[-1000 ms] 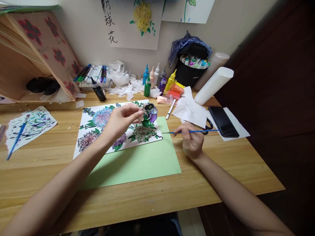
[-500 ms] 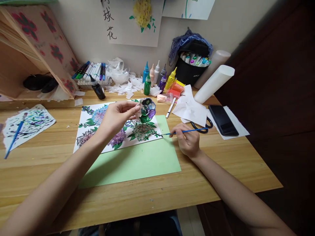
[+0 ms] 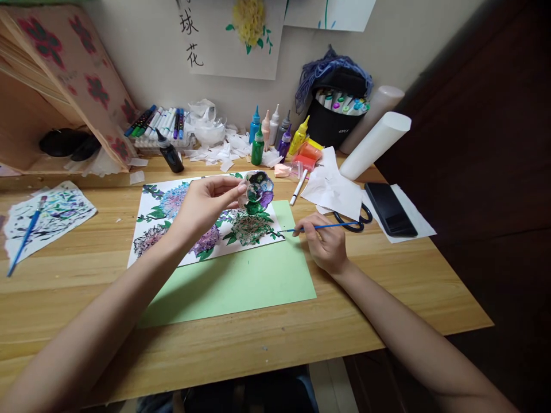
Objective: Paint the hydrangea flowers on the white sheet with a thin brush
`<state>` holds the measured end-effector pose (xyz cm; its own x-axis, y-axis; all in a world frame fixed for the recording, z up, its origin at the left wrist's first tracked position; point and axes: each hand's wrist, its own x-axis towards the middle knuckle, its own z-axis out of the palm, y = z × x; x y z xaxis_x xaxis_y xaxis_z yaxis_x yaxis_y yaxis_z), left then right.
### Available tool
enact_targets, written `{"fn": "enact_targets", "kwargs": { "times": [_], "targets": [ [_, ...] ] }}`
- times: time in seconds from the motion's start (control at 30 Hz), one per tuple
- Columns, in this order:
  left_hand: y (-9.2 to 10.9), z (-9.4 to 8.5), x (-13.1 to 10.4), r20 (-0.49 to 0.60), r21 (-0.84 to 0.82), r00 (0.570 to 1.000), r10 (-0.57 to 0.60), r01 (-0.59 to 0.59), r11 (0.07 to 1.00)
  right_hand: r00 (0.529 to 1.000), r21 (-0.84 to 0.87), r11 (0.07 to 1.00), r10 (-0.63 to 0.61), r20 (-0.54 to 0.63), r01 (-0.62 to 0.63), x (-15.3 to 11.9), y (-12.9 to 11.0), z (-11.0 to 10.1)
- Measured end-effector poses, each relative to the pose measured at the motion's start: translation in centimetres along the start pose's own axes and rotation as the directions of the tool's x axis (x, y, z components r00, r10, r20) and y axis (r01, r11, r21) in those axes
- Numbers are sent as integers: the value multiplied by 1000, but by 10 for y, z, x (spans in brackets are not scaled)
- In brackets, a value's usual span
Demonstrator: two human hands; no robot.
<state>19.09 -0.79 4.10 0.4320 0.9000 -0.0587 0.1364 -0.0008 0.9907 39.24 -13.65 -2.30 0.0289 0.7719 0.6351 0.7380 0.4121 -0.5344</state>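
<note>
Between the thumb and fingers of my left hand (image 3: 210, 198) is a small flower-shaped paint palette (image 3: 260, 194), tilted toward me, its wells smeared with green, purple, black and white. My right hand (image 3: 325, 244) pinches a thin blue paintbrush (image 3: 321, 227), its tip at the right edge of a white painting (image 3: 210, 253), by small dark green leaves. Several round flower clusters in blue, pink, purple and grey-green cover that painting, partly hidden by my left hand and forearm. Under it lies a light green sheet (image 3: 241, 292).
Paint bottles (image 3: 257, 146), a black paint bottle (image 3: 170, 152) and markers (image 3: 166, 123) stand along the back. On the right are scissors (image 3: 367, 214), a phone (image 3: 390, 210) and a white roll (image 3: 374, 146). Another brush (image 3: 28, 238) rests on a stained paper (image 3: 64, 209) at left.
My right hand has shifted slightly left and up, and the brush tip with it. The left hand holds the palette in nearly the same place.
</note>
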Motion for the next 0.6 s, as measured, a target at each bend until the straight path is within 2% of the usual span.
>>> {"fn": "enact_targets", "kwargs": {
  "times": [0.1,0.27,0.5,0.6],
  "targets": [
    [-1,0,0,3,5,1000,-1,1,1000,1000,5,1000,15,10,-15,0,0,0],
    [-1,-1,0,13,19,1000,13,-13,1000,998,-40,999,23,-64,-25,0,1,-1],
    [2,0,-1,2,42,1000,20,-20,999,1000,-57,998,-2,4,2,0,1,1],
    [2,0,-1,-12,64,1000,23,-23,998,1000,-31,999,-17,-26,17,-1,0,0]
  ]
}}
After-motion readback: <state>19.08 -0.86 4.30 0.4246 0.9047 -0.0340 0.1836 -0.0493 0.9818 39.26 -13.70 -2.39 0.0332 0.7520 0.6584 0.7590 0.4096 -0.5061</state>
